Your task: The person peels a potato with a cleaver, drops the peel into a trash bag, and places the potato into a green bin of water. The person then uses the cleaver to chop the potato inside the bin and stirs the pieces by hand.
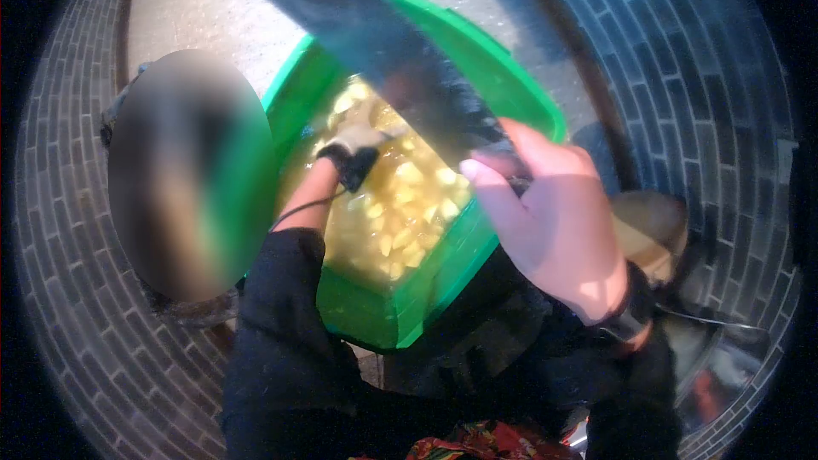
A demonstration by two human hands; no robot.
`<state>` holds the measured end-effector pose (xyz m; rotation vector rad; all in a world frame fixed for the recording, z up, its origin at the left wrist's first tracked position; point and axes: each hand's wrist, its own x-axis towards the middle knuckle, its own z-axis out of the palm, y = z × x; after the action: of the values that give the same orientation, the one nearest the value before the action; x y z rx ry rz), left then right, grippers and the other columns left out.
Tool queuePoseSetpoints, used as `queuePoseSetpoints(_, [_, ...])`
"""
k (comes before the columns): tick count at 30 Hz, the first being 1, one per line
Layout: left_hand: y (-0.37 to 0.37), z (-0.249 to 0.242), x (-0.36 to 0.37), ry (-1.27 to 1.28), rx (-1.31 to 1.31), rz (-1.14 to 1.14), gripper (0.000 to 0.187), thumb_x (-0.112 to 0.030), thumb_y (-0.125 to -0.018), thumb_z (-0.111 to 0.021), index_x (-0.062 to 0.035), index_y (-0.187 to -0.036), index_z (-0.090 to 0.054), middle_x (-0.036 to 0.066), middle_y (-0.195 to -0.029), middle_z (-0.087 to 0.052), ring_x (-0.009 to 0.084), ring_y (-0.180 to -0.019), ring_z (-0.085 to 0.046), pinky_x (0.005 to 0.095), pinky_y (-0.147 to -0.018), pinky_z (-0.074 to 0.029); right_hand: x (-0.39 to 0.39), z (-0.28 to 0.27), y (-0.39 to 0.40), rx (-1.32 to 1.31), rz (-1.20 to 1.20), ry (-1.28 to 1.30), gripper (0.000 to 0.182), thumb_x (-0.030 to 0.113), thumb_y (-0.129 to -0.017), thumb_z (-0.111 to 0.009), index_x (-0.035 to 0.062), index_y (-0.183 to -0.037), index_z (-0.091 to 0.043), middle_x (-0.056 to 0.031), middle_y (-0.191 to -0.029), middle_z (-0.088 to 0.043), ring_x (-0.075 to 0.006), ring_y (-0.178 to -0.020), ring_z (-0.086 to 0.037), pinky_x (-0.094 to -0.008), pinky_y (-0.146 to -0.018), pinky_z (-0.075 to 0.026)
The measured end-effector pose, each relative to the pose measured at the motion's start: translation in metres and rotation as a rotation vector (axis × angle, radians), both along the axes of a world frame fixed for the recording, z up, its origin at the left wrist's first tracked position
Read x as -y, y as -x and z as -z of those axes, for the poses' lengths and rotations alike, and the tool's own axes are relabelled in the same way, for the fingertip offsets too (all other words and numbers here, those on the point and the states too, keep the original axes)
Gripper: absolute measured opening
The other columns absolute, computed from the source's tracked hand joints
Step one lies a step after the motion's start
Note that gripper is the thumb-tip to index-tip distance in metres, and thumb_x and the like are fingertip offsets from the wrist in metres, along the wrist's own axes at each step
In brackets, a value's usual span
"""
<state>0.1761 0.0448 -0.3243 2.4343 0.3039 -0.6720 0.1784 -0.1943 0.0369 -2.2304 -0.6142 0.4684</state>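
My right hand (554,213) is closed around the near end of a large knife (400,68), whose wide dark blade slants up to the left across the view and is smeared by motion. The blade hangs over a green tub (358,307) and hides part of it. Inside the tub, pale yellow potato-like pieces (400,230) sit in cloudy yellowish liquid. My left hand (362,132), in what looks like a light glove with a black cuff, reaches down among the pieces. Its fingers are blurred and partly hidden.
At the left, close to the tub, is another person (192,311), mostly masked by a blurred oval. A pale surface (187,0) lies beyond the tub. Grey brick paving (68,230) runs along both sides. A brownish rounded object (652,226) stands right of my right wrist.
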Motion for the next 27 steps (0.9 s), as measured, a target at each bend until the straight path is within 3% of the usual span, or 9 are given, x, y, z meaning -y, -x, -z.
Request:
queuePoseSetpoints(6, [-0.027,0.026,0.015,0.381,-0.262,0.124,0.099,-0.06,-0.068,-0.074,-0.0098,-0.144,-0.035,0.021,-0.142,-0.044,0.0343,-0.128,-0.045,0.04,-0.106,-0.037,0.009,0.003,-0.008,-0.031,0.134,0.026,0.025,0.013,-0.085,-0.069,-0.0042,-0.103,-0.063,-0.0115,-0.086,-0.071,-0.0109,-0.072,-0.064,-0.0237,-0.064,-0.048])
queuePoseSetpoints(7, [-0.021,-0.084,0.041,0.414,-0.194,-0.16,0.099,-0.061,-0.068,-0.074,-0.0074,-0.142,-0.038,0.021,-0.132,-0.054,0.0305,-0.12,-0.053,0.0351,-0.103,-0.041,0.012,0.003,-0.01,-0.033,0.158,0.043,0.023,0.013,-0.085,-0.069,-0.0036,-0.101,-0.064,-0.0086,-0.085,-0.07,-0.0091,-0.07,-0.062,-0.0219,-0.063,-0.046])
queuePoseSetpoints(9, [-0.019,-0.007,0.053,0.545,0.105,-0.047,0.099,-0.062,-0.066,-0.075,-0.0056,-0.14,-0.04,0.021,-0.128,-0.057,0.0291,-0.117,-0.055,0.0344,-0.101,-0.042,0.012,0.001,-0.013,-0.046,0.143,0.0,0.018,0.012,-0.087,-0.067,-0.0021,-0.098,-0.064,-0.0038,-0.083,-0.068,-0.0068,-0.069,-0.059,-0.0208,-0.061,-0.045])
queuePoseSetpoints(13, [-0.012,-0.042,0.087,0.595,-0.022,0.032,0.101,-0.062,-0.065,-0.075,-0.0061,-0.141,-0.04,0.021,-0.128,-0.057,0.0302,-0.116,-0.056,0.0355,-0.1,-0.043,0.014,-0.004,-0.016,-0.171,0.161,-0.055,0.028,0.006,-0.086,-0.063,-0.0079,-0.109,-0.058,-0.0228,-0.086,-0.068,-0.0257,-0.084,-0.071,-0.0305,-0.072,-0.052])
queuePoseSetpoints(15, [-0.009,-0.117,0.096,0.215,-0.38,0.108,0.046,-0.043,-0.078,-0.068,-0.0031,-0.1,-0.067,0.012,-0.099,-0.07,0.0293,-0.085,-0.065,0.0377,-0.077,-0.051,0.015,-0.004,-0.016,-0.18,0.165,-0.045,0.027,0.005,-0.086,-0.063,-0.0078,-0.109,-0.058,-0.0225,-0.086,-0.068,-0.0259,-0.086,-0.071,-0.0305,-0.074,-0.052])
queuePoseSetpoints(18, [-0.006,-0.048,0.119,0.414,-0.074,0.301,0.096,-0.074,-0.065,-0.066,-0.0007,-0.126,-0.054,0.025,-0.111,-0.064,0.0367,-0.1,-0.063,0.0401,-0.089,-0.049,0.017,-0.001,-0.014,-0.134,0.123,-0.07,0.027,0.005,-0.086,-0.063,-0.0081,-0.109,-0.058,-0.0221,-0.086,-0.068,-0.0257,-0.085,-0.071,-0.0308,-0.073,-0.052])
queuePoseSetpoints(20, [0.0,-0.016,0.141,0.277,-0.25,0.402,0.086,-0.074,-0.069,-0.06,-0.0004,-0.113,-0.063,0.024,-0.105,-0.066,0.0373,-0.095,-0.064,0.0413,-0.086,-0.049,0.017,0.001,-0.011,-0.145,0.162,-0.094,0.018,0.009,-0.088,-0.067,-0.0033,-0.1,-0.062,-0.0056,-0.087,-0.067,-0.0081,-0.079,-0.06,-0.0212,-0.068,-0.047])
queuePoseSetpoints(24, [0.013,-0.014,0.145,0.326,-0.118,0.34,0.07,-0.063,-0.073,-0.063,-0.0072,-0.116,-0.062,0.02,-0.103,-0.067,0.0359,-0.095,-0.065,0.0412,-0.084,-0.05,0.022,0.005,-0.013,-0.165,0.167,-0.079,0.018,0.008,-0.087,-0.068,-0.0034,-0.101,-0.062,-0.0063,-0.09,-0.067,-0.0086,-0.08,-0.062,-0.021,-0.069,-0.047])
queuePoseSetpoints(27, [0.008,-0.026,0.136,0.342,-0.03,0.253,0.059,-0.054,-0.076,-0.065,-0.0123,-0.117,-0.062,0.018,-0.102,-0.068,0.0348,-0.094,-0.065,0.0412,-0.083,-0.051,0.025,0.008,-0.015,-0.077,0.12,-0.125,0.028,0.006,-0.085,-0.064,-0.0073,-0.11,-0.058,-0.0225,-0.084,-0.069,-0.0272,-0.082,-0.071,-0.0307,-0.07,-0.052])
